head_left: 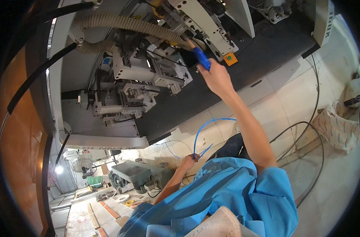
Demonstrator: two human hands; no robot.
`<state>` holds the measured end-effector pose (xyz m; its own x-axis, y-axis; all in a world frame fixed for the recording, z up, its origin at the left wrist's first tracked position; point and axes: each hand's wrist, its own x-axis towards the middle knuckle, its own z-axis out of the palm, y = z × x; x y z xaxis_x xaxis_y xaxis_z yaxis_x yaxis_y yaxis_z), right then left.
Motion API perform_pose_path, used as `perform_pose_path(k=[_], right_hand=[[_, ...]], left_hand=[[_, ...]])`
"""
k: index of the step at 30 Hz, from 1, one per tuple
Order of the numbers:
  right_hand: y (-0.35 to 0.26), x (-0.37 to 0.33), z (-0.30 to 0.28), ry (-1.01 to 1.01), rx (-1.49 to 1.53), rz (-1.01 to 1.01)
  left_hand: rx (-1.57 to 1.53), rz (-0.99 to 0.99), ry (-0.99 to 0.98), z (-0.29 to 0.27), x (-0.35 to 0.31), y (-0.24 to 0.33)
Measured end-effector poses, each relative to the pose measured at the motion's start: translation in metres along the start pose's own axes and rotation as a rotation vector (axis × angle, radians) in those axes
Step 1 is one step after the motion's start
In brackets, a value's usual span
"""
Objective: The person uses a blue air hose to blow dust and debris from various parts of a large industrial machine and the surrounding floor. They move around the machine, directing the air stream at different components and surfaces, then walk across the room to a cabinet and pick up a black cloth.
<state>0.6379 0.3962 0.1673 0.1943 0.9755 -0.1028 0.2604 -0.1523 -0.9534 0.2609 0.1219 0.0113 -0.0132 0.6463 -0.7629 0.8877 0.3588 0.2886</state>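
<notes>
My right hand [218, 79] is stretched out over the machine, closed around a blue air blow gun [202, 59]. Its thin nozzle points up and left, at the machine parts beside a ribbed beige duct [136, 24]. Lower down, my left hand [189, 162] grips a thin blue air hose [199, 132], with a short loop sticking out by the fingers. From there the hose arches up and right and passes out of sight at my right forearm. Nearest my right hand is an orange box with a green button [230, 59], on the end of a white machine arm.
White clamp-like machine units [136, 75] stand on the dark machine bed [247, 63] inside an open cabinet. A black cable [316, 91] trails over the tiled floor to a white sack [338, 126] at right. A grey-green motor unit [136, 175] stands at lower left.
</notes>
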Motion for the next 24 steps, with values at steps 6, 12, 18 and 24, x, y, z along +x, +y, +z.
perform_pose_path(k=[6, 12, 18, 24], right_hand=[[-0.004, 0.015, -0.043, 0.472, 0.233, 0.054], [-0.042, 0.039, -0.061, 0.162, -0.116, -0.2], [-0.038, 0.06, -0.091, 0.584, 0.12, -0.042], [0.105, 0.023, -0.081, 0.166, 0.126, 0.283]], left_hand=[[-0.096, 0.071, -0.032, -0.019, 0.027, -0.005], [0.134, 0.116, -0.042, -0.04, 0.045, 0.022], [0.102, 0.171, -0.125, -0.051, 0.058, 0.032], [0.151, 0.171, -0.121, -0.063, 0.06, 0.038]])
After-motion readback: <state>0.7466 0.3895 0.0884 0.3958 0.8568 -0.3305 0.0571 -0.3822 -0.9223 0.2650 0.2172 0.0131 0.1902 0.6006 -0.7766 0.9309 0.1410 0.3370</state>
